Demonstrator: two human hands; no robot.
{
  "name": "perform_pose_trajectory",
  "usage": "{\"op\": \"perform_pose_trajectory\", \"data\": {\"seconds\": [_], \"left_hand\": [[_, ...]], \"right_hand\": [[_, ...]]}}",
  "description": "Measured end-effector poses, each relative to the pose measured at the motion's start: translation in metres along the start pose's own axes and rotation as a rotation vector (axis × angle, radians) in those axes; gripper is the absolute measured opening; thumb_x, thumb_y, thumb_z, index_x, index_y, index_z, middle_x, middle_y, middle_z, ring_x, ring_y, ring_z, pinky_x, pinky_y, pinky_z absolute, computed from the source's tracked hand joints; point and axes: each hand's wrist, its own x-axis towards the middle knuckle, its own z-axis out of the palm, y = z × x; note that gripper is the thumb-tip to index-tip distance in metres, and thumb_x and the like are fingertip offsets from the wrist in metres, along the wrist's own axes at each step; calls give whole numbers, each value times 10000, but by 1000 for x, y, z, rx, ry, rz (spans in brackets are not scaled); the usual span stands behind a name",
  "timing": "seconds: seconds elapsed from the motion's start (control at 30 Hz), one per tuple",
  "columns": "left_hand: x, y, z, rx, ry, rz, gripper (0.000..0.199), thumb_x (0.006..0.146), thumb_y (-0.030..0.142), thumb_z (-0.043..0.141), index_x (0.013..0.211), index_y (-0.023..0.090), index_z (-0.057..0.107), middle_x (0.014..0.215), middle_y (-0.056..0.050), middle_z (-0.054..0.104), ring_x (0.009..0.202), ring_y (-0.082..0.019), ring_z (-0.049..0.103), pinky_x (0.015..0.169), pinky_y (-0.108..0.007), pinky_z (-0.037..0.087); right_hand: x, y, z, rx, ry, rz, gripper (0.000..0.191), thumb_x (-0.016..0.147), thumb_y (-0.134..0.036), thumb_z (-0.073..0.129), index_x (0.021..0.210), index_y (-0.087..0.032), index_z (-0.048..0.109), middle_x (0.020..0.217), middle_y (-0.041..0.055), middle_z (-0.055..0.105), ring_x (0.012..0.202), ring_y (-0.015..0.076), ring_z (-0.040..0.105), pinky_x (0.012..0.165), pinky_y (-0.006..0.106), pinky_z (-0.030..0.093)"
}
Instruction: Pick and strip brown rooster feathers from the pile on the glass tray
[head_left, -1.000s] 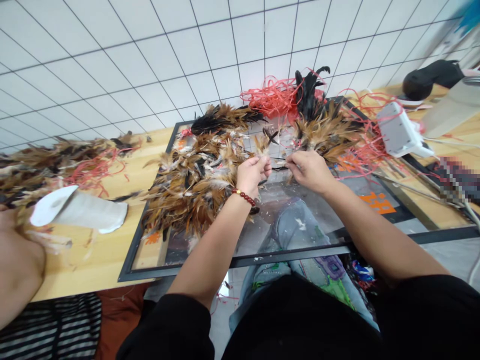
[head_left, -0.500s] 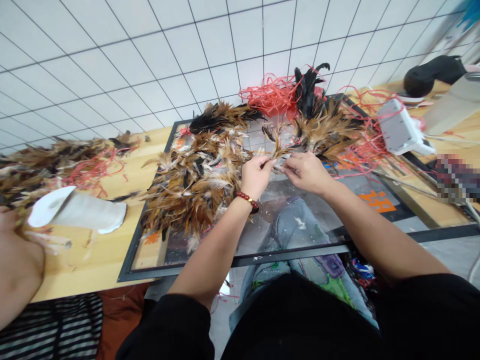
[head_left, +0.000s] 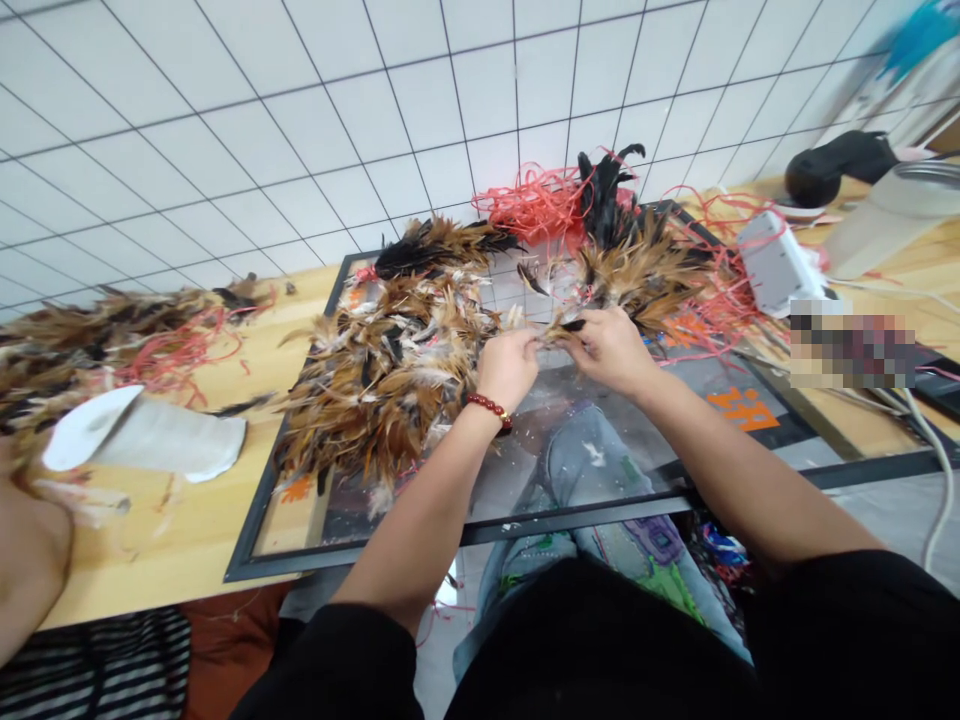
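Both hands meet over the glass panel in the head view. My left hand (head_left: 508, 366), with a red bead bracelet at the wrist, pinches the pale end of some feathers. My right hand (head_left: 611, 350) is closed on the brown and dark part of the same feathers (head_left: 559, 328). A large heap of brown and white feathers (head_left: 397, 390) lies beside my left hand. Behind my right hand is a bundle of brown feathers (head_left: 645, 275), with black feathers (head_left: 606, 200) standing at its back.
Red plastic strips (head_left: 532, 208) are piled by the tiled wall. A white roll (head_left: 165, 435), more feathers (head_left: 97, 330) and another person's arm (head_left: 30, 550) are at the left. A white box (head_left: 780, 262), cables and a translucent container (head_left: 892, 220) stand at the right.
The feathers between my hands have turned from upright to lying flatter, and my right fingers now cover more of them. The whole view has shifted slightly.
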Motion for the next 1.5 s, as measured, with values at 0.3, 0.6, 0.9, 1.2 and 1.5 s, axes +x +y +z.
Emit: {"op": "perform_pose_trajectory", "data": {"seconds": [0.3,0.6,0.9,1.2,1.5], "left_hand": [[8,16,-7,-816,189,-450,142,851,187,639,716,144,621,593,38,566,464,-32,482,481,-161,380],[-3,18,4,-895,29,-489,139,729,231,779,696,131,688,637,16,645,541,-45,525,526,-177,395],[-1,19,4,-1058,52,-518,115,779,183,738,720,126,658,644,26,637,525,-30,521,545,-174,401],[0,20,-2,-1313,-1,-505,60,876,155,639,819,139,651,891,-25,704,702,-53,640,703,-196,525],[0,29,-5,-1237,-6,-490,107,879,116,617,773,127,629,750,-7,666,635,-42,608,704,-184,507]], "right_hand": [[6,12,10,816,202,506,170,730,-283,703,858,-204,782,805,30,772,725,183,680,732,330,513],[8,-21,12,1364,210,666,375,529,-406,894,786,-187,730,684,15,722,608,131,636,618,287,511],[7,-22,17,1383,169,631,443,550,-428,892,834,-187,652,695,9,719,621,127,653,650,286,533],[8,-15,18,1398,371,692,463,532,-380,889,880,-209,637,843,27,747,742,148,691,742,309,556],[3,-20,18,920,138,406,286,688,-471,776,757,-197,737,773,32,715,712,161,612,719,332,498]]}}
